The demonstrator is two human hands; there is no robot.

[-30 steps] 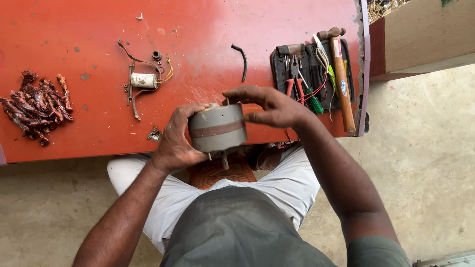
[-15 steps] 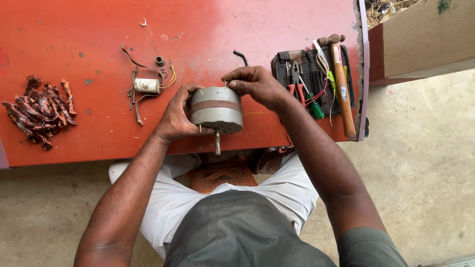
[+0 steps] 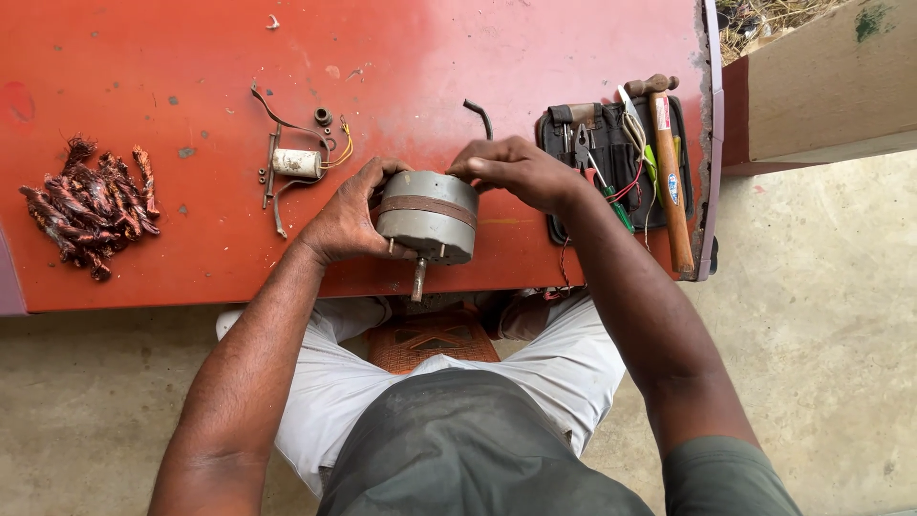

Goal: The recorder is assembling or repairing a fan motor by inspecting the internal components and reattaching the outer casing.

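Now both hands [image 3: 349,215] around motor [image 3: 427,216]

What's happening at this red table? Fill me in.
A seated person holds a small grey electric motor at the near edge of the red table, its shaft pointing toward them. The left hand cups its side; the right hand pinches at its top rim. Copper wire scraps lie left, a tool pouch with a hammer right.

- Red table [image 3: 191,38], paint scuffed and spotted.
- Pile of copper wire scraps [image 3: 88,205] laid near the left edge.
- White capacitor with leads [image 3: 296,162] placed left of centre.
- Grey motor [image 3: 427,216] set at the near edge, shaft overhanging.
- Black tool pouch [image 3: 611,162] with wooden-handled hammer [image 3: 671,177] kept at the right edge.
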